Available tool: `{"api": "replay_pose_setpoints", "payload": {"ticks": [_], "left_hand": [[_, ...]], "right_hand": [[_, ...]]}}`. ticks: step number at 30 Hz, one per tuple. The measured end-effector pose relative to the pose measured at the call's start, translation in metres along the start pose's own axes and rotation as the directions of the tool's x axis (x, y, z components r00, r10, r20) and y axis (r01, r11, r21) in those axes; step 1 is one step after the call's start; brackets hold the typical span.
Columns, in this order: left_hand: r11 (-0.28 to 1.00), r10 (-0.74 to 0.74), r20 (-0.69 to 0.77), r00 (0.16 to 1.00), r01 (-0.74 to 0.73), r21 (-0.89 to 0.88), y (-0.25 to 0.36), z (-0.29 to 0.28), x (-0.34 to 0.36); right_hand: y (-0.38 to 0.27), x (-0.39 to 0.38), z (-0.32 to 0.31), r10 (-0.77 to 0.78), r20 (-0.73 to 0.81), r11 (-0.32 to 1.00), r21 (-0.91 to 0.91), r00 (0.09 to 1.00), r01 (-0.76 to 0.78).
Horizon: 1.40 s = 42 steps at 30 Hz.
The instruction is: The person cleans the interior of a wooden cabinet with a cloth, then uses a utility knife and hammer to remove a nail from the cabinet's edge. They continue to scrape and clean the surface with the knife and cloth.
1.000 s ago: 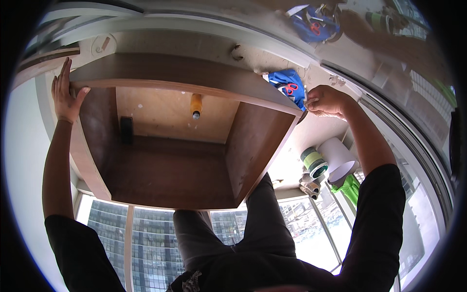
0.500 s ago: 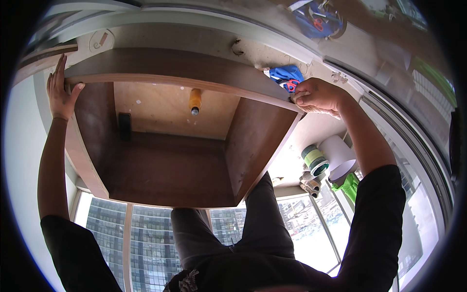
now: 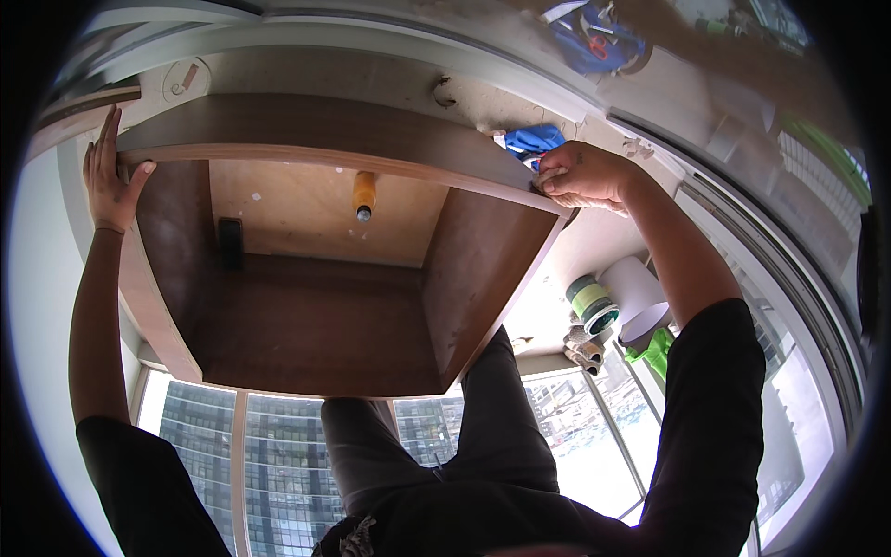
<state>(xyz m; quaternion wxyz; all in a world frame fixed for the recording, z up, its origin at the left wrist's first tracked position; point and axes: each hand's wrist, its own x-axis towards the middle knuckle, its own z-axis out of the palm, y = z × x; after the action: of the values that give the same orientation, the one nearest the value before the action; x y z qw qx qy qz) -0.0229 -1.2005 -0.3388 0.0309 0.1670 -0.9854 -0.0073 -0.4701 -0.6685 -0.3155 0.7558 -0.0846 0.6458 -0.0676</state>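
Observation:
A brown wooden cabinet (image 3: 316, 125), its open side facing me, fills the middle of the view. My left hand (image 3: 114, 186) lies against its upper left corner, fingers stretched out and thumb at the rim. My right hand (image 3: 580, 172) is closed on a crumpled pale cloth (image 3: 599, 200) at the upper right corner. Inside the cabinet are an orange cylindrical object with a grey end (image 3: 364, 193) and a dark block (image 3: 230, 241). Just beyond the right hand, partly hidden, lies a blue bag (image 3: 531, 137).
A green-banded tub (image 3: 590, 302), a white cylinder (image 3: 631, 288), a green plastic item (image 3: 657, 353) and pale rolled items (image 3: 583, 348) stand on the right. Glass panes (image 3: 195, 455) show buildings below. A sliding-door track (image 3: 770, 260) curves along the right. My legs are under the cabinet's lower edge.
My right hand has moved left and up along the cabinet's top edge onto its corner, covering more of the blue bag. My left hand and the cabinet have shifted slightly left.

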Motion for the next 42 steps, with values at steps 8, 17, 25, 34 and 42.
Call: {"api": "replay_pose_setpoints", "payload": {"ticks": [8, 17, 25, 34, 42], "left_hand": [[1.000, 0.003, -0.006, 1.000, -0.003, -0.011, 0.001, 0.001, 0.000], [1.000, 0.003, -0.011, 1.000, -0.003, 0.020, -0.003, 0.004, -0.003], [1.000, -0.003, -0.012, 1.000, 0.003, 0.003, -0.003, 0.003, -0.003], [1.000, -0.006, -0.002, 1.000, 0.006, -0.014, -0.001, 0.001, -0.003], [1.000, 0.000, -0.015, 1.000, -0.001, -0.003, 0.001, 0.002, 0.001]], "right_hand": [[0.006, -0.021, -0.001, 0.035, -0.073, 0.992, -0.115, 0.997, -0.043], [0.005, -0.037, 0.001, 0.048, -0.160, 0.995, -0.076, 0.986, -0.061], [-0.040, 0.001, 0.018, -0.126, -0.081, 0.983, -0.145, 0.989, 0.114], [-0.037, 0.022, 0.023, -0.039, -0.068, 0.997, -0.062, 0.997, 0.035], [-0.027, 0.011, 0.018, -0.065, -0.011, 0.998, -0.016, 0.998, 0.065]]}}
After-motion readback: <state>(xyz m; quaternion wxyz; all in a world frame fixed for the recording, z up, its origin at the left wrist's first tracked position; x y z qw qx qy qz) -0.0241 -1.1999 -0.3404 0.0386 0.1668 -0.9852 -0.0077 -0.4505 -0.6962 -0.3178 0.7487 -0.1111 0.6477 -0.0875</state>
